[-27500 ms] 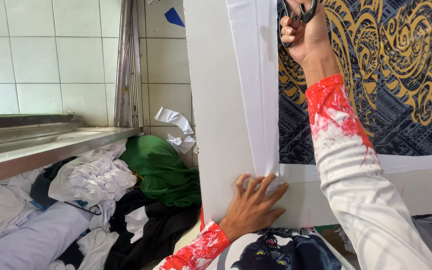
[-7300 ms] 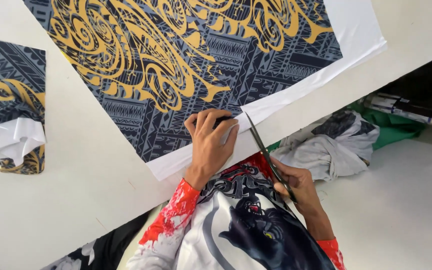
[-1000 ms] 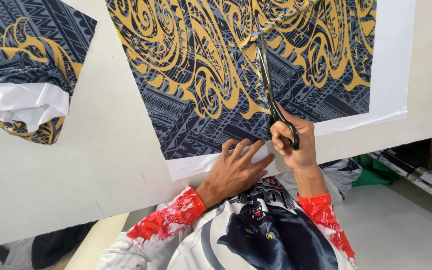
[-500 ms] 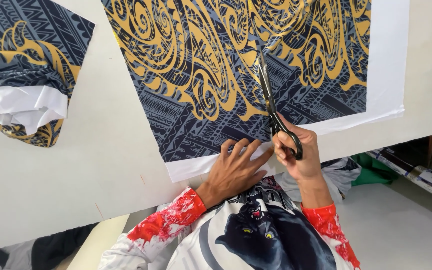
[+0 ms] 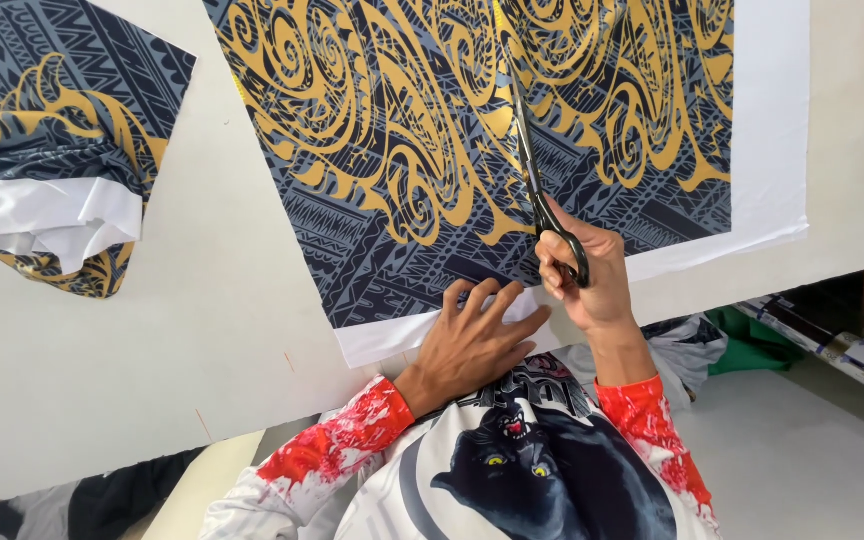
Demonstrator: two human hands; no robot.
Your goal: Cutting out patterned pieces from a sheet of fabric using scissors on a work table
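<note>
white table [image 5: 152, 340] bears patterned fabric [image 5: 402, 150]; right hand [image 5: 582, 275] grips scissors [image 5: 537, 190], blades pointing away, left hand [image 5: 472, 340] spread flat.

Folded printed fabric piece [image 5: 52, 190], white table [image 5: 152, 370]

Since a second ago the scissors [image 5: 537, 170] have run further up into the printed cloth [image 5: 432, 130], their blades now reaching well past the right hand [image 5: 587, 275], whose grip on the loops has risen off the white border. The left hand [image 5: 477, 340] has slid right along that border, its fingertips now just beside the right hand's grip.
</note>
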